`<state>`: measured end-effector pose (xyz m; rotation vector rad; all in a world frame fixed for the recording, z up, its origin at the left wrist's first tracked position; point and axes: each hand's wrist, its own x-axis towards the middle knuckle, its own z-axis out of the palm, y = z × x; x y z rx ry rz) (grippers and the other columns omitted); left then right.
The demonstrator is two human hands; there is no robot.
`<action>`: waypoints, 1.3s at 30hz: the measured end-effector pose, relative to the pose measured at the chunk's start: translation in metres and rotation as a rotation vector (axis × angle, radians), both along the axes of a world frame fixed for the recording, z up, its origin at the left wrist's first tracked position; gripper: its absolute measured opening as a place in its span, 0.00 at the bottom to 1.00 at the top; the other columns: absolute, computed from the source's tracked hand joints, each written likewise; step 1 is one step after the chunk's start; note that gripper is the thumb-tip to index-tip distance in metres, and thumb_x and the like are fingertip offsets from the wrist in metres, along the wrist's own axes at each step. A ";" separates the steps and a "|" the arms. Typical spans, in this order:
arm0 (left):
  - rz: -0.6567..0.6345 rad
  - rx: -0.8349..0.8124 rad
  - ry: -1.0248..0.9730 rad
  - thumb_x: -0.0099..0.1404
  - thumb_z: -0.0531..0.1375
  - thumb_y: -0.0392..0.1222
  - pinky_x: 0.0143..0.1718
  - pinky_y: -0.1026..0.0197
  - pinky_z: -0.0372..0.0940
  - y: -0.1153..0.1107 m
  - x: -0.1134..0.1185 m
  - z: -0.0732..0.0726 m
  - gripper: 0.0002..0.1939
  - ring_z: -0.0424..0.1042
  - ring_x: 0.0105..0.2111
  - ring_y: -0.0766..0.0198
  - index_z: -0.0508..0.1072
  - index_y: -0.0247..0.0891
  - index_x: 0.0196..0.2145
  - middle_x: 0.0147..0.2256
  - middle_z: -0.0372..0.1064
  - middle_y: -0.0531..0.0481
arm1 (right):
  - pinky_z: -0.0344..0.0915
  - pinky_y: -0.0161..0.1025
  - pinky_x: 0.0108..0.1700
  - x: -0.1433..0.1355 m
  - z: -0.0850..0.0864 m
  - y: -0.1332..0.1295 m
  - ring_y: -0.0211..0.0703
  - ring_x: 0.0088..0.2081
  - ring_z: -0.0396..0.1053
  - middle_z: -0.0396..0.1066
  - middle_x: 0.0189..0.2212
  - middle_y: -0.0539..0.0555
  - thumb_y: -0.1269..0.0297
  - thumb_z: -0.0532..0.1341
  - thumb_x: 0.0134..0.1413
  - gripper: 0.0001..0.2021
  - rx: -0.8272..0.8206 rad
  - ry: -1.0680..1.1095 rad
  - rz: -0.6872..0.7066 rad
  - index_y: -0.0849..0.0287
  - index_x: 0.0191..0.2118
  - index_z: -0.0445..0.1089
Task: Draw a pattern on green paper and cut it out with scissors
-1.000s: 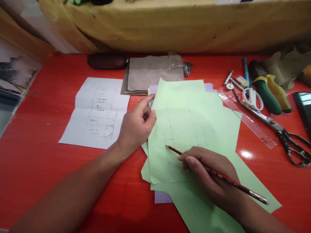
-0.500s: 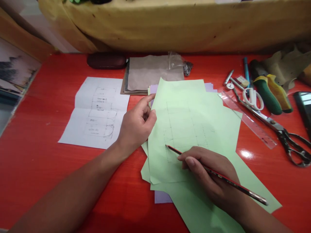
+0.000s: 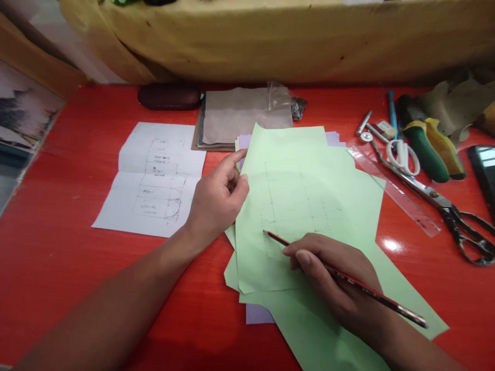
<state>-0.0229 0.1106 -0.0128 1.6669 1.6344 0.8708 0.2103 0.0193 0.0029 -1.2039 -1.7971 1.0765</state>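
Currently right hand [image 3: 340, 281] grips a red-and-black pencil [image 3: 278, 238] between thumb and fingers, its point at the drawn lines on the top green sheet [image 3: 290, 206]; contact of point with paper not confirmed. Left hand [image 3: 218, 196] grips nothing visible: fingers partly curled, thumb and forefinger apart at the sheet's left edge. Sheet lies in front of the person, drawing side up, over more green paper and violet paper [image 3: 260, 314]; edges do not line up.

Risks (judged): top sheet could slip or turn if the left hand bears too lightly, the loose pile beneath giving little hold. Right hand dragging across pencilled lines could smear them. Clear ruler [image 3: 402, 198] lies to the right, partly over the pile's edge, unheld; a freehand line may wander.

Containers: clear plastic bag [image 3: 279, 97] on the grey-brown pieces [image 3: 240, 118] beyond; dark crumpled mass [image 3: 298, 109] at its right, inside or beside, cannot tell. Dark case [image 3: 169, 97] to their left, closed, contents hidden
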 end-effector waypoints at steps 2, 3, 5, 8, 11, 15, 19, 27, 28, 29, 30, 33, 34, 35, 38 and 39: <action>0.000 0.000 0.002 0.72 0.60 0.38 0.31 0.58 0.65 0.000 0.000 0.000 0.25 0.66 0.26 0.63 0.75 0.45 0.65 0.26 0.66 0.58 | 0.73 0.39 0.32 0.000 0.000 0.000 0.45 0.32 0.80 0.82 0.31 0.54 0.65 0.59 0.77 0.11 -0.004 -0.010 0.002 0.55 0.43 0.80; 0.000 0.000 0.002 0.72 0.60 0.38 0.31 0.58 0.65 0.000 0.000 0.000 0.25 0.66 0.26 0.63 0.74 0.45 0.65 0.26 0.66 0.58 | 0.74 0.39 0.32 0.000 0.000 0.000 0.46 0.32 0.81 0.82 0.31 0.54 0.64 0.59 0.77 0.11 -0.006 -0.015 0.001 0.55 0.43 0.80; -0.001 0.003 0.001 0.72 0.60 0.39 0.31 0.58 0.65 0.000 0.000 0.000 0.25 0.66 0.26 0.63 0.74 0.45 0.66 0.26 0.66 0.58 | 0.75 0.39 0.33 0.000 -0.001 0.000 0.46 0.32 0.81 0.82 0.31 0.54 0.64 0.59 0.77 0.12 -0.005 -0.024 -0.001 0.54 0.43 0.80; -0.001 0.008 -0.001 0.72 0.60 0.39 0.31 0.58 0.65 0.000 -0.001 -0.001 0.25 0.66 0.26 0.63 0.75 0.45 0.65 0.26 0.66 0.57 | 0.76 0.40 0.34 0.000 -0.001 0.000 0.46 0.31 0.80 0.82 0.30 0.54 0.63 0.59 0.77 0.12 0.003 -0.031 -0.008 0.54 0.43 0.80; -0.001 0.008 0.003 0.73 0.60 0.39 0.31 0.58 0.65 0.000 -0.001 -0.001 0.25 0.65 0.26 0.63 0.75 0.45 0.65 0.26 0.66 0.57 | 0.75 0.39 0.34 0.000 -0.002 0.000 0.45 0.30 0.79 0.81 0.30 0.53 0.64 0.59 0.77 0.12 -0.009 -0.021 -0.024 0.54 0.43 0.80; -0.003 0.000 0.006 0.73 0.60 0.39 0.31 0.57 0.64 0.000 0.000 0.000 0.25 0.65 0.26 0.63 0.74 0.44 0.66 0.26 0.65 0.58 | 0.73 0.38 0.33 0.000 -0.002 -0.001 0.43 0.31 0.79 0.81 0.31 0.52 0.65 0.60 0.77 0.11 -0.016 0.001 -0.029 0.54 0.44 0.80; 0.001 -0.010 0.005 0.73 0.60 0.39 0.31 0.57 0.65 0.000 0.000 0.001 0.25 0.65 0.26 0.63 0.74 0.45 0.66 0.26 0.65 0.58 | 0.72 0.38 0.31 0.000 -0.002 0.000 0.44 0.31 0.79 0.81 0.31 0.52 0.65 0.60 0.77 0.10 -0.014 0.006 -0.010 0.54 0.44 0.80; -0.001 -0.002 -0.002 0.73 0.60 0.38 0.31 0.58 0.64 0.000 0.000 0.000 0.25 0.65 0.26 0.63 0.74 0.43 0.65 0.26 0.64 0.58 | 0.71 0.37 0.33 0.000 -0.003 -0.001 0.43 0.33 0.80 0.81 0.32 0.52 0.67 0.60 0.76 0.10 -0.007 -0.013 0.004 0.54 0.44 0.80; -0.002 -0.002 -0.001 0.73 0.60 0.38 0.31 0.58 0.64 0.000 0.001 0.000 0.25 0.65 0.26 0.63 0.74 0.43 0.66 0.26 0.64 0.58 | 0.71 0.37 0.33 0.000 -0.003 -0.001 0.42 0.33 0.80 0.81 0.32 0.51 0.67 0.60 0.76 0.10 -0.005 -0.013 0.000 0.54 0.44 0.80; -0.002 -0.002 -0.001 0.73 0.60 0.38 0.31 0.58 0.64 0.000 0.001 0.000 0.25 0.65 0.26 0.64 0.74 0.43 0.66 0.26 0.64 0.58 | 0.71 0.37 0.33 -0.001 -0.002 -0.001 0.42 0.33 0.79 0.81 0.32 0.51 0.67 0.60 0.76 0.10 -0.002 -0.010 -0.005 0.54 0.44 0.80; 0.000 -0.002 -0.001 0.73 0.60 0.38 0.31 0.59 0.64 0.000 0.001 0.001 0.25 0.65 0.26 0.64 0.74 0.42 0.66 0.26 0.64 0.58 | 0.71 0.36 0.33 -0.001 -0.001 -0.001 0.42 0.32 0.79 0.81 0.32 0.51 0.67 0.60 0.76 0.10 -0.002 -0.008 -0.012 0.54 0.44 0.80; 0.003 -0.001 0.000 0.72 0.60 0.38 0.31 0.59 0.64 0.000 0.001 0.001 0.25 0.65 0.26 0.65 0.74 0.41 0.66 0.26 0.64 0.59 | 0.71 0.36 0.32 -0.001 0.002 0.001 0.41 0.32 0.79 0.81 0.31 0.51 0.67 0.60 0.76 0.11 -0.025 -0.012 -0.033 0.55 0.43 0.80; 0.003 0.001 0.002 0.72 0.60 0.37 0.31 0.59 0.64 0.000 0.001 0.001 0.25 0.65 0.26 0.65 0.74 0.41 0.66 0.26 0.64 0.59 | 0.71 0.35 0.32 -0.001 0.003 0.001 0.41 0.32 0.79 0.81 0.31 0.51 0.67 0.60 0.76 0.11 -0.033 -0.012 -0.038 0.55 0.43 0.80; 0.002 0.004 0.004 0.72 0.60 0.37 0.30 0.59 0.64 0.000 0.001 0.001 0.25 0.65 0.26 0.65 0.74 0.41 0.66 0.26 0.64 0.59 | 0.71 0.35 0.32 0.000 0.004 0.001 0.41 0.32 0.79 0.81 0.30 0.50 0.67 0.60 0.76 0.11 -0.041 -0.011 -0.040 0.55 0.43 0.80; -0.002 0.006 0.005 0.72 0.60 0.37 0.31 0.59 0.64 0.000 0.001 0.001 0.26 0.65 0.25 0.65 0.74 0.41 0.66 0.26 0.64 0.59 | 0.71 0.35 0.32 0.001 0.002 0.001 0.40 0.32 0.80 0.81 0.31 0.50 0.67 0.60 0.76 0.10 -0.030 0.004 -0.031 0.55 0.43 0.80; -0.002 0.007 0.004 0.72 0.60 0.37 0.31 0.59 0.64 0.000 0.001 0.001 0.26 0.65 0.25 0.65 0.74 0.41 0.66 0.26 0.64 0.59 | 0.70 0.35 0.32 0.001 0.001 0.000 0.40 0.33 0.80 0.81 0.32 0.50 0.67 0.60 0.76 0.10 -0.027 0.004 -0.025 0.54 0.44 0.80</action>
